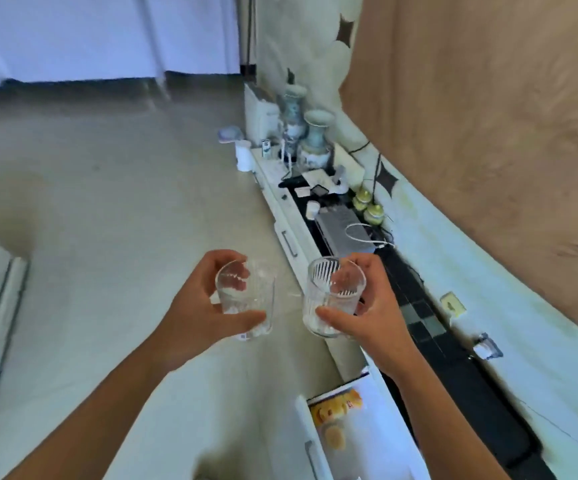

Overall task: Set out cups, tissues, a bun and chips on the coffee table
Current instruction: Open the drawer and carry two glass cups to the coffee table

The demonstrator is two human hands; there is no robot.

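- Above the pale floor (107,209), in the head view, the left hand (190,317) has its fingers and thumb curled round a ribbed clear cup (246,299), held in the air.
- Just beside it, the right hand (367,313) grips a second ribbed cup (332,296) the same way, tilted slightly; the two cups are near but not touching.
- Below the right forearm an open drawer (301,441) of the low cabinet (291,237) shows a yellow snack packet (336,410), probably the bun or chips.
- No coffee table is surely identifiable; a glassy edge at far left may be it.
- Judgement: carry both cups upright, kept apart so the glass does not knock, then set each down base first before letting go.
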